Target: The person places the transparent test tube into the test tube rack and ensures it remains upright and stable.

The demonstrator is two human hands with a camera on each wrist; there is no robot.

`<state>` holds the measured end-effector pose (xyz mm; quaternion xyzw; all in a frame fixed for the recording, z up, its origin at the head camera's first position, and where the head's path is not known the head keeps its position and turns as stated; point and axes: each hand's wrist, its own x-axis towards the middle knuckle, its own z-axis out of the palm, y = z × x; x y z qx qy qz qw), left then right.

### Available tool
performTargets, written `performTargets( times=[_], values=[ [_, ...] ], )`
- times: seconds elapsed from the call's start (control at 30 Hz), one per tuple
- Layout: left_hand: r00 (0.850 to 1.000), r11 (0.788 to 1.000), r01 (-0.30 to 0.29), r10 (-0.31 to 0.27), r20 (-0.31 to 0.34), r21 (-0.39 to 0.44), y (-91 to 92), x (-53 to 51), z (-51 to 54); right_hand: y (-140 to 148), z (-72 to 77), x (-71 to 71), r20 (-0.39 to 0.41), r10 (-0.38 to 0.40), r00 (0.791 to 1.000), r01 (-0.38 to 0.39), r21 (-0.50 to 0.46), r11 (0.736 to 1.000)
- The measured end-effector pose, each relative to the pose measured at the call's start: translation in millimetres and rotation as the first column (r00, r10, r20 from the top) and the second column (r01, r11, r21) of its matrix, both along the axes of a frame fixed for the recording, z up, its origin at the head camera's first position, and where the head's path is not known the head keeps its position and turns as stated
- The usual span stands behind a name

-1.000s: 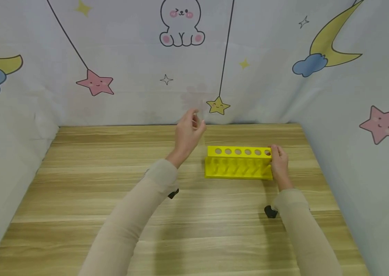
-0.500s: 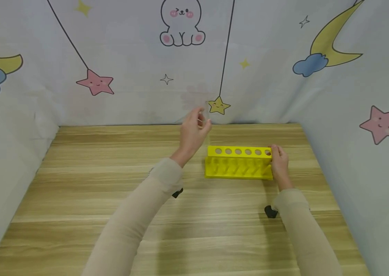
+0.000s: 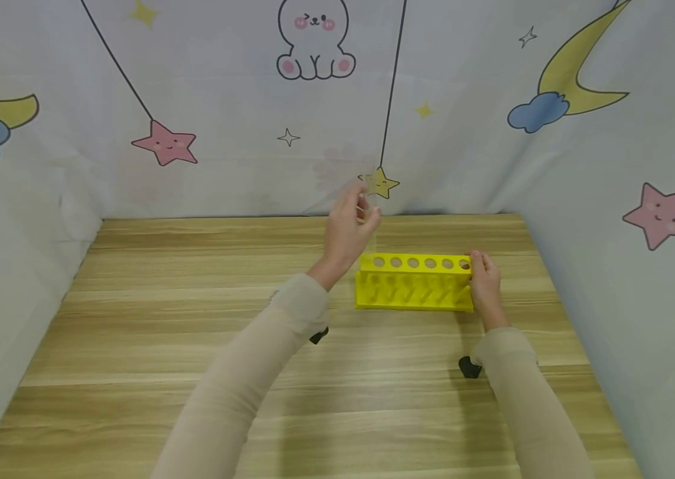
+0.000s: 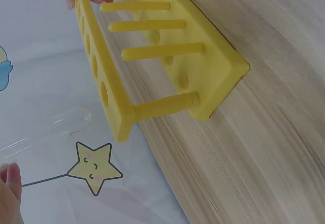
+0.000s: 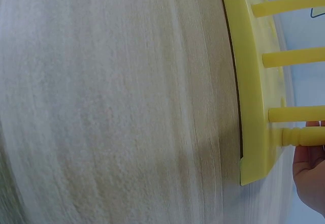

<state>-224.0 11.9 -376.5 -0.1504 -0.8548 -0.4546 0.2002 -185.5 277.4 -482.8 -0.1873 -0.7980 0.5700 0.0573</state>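
Head view: a pale backdrop (image 3: pixel 223 173) printed with stars and moons stands behind the yellow rack (image 3: pixel 415 285); a wood-grain table (image 3: pixel 193 299) lies beneath it. The right hand (image 3: pixel 484 283) grips the rack's right end, partly covering the last of six round holes in its top plate (image 3: pixel 404 263). Below these, pegs (image 4: pixel 162 51) rise from the base (image 4: pixel 218 71). Pinched in the left hand (image 3: pixel 349 223), a clear test tube (image 4: pixel 48 130) hangs near-upright by the rack's left end, its rounded tip just apart.

White cloth (image 3: pixel 217 73) printed with 2 pink stars (image 3: pixel 165 144) and 2 blue clouds (image 3: pixel 536 113) borders a wood-grain table (image 3: pixel 139 326).
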Motion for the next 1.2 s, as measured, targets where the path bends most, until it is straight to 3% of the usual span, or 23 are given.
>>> performTargets(
  times=[0.43,0.87,1.07,1.2],
  values=[
    [1.000,1.000,0.007,-0.007,-0.003,-0.020,10.3,3.1,-0.7,-2,5.0,0.7,0.021,-0.026,0.999,0.027,-0.033,0.999],
    [1.000,1.000,0.006,-0.005,0.014,-0.021,15.7,5.4,-6.9,-16,30.6,12.1,0.026,-0.036,0.999,0.038,-0.071,0.997],
    [1.000,1.000,0.001,-0.002,-0.020,-0.031,17.3,5.3,-11.0,-14,28.3,10.4,0.030,-0.036,0.999,0.038,-0.073,0.997],
    [1.000,0.999,0.004,-0.004,-0.021,-0.032,17.7,5.4,-13.3,-8,16.9,5.2,0.035,-0.040,0.999,0.042,-0.079,0.996]
  ],
)
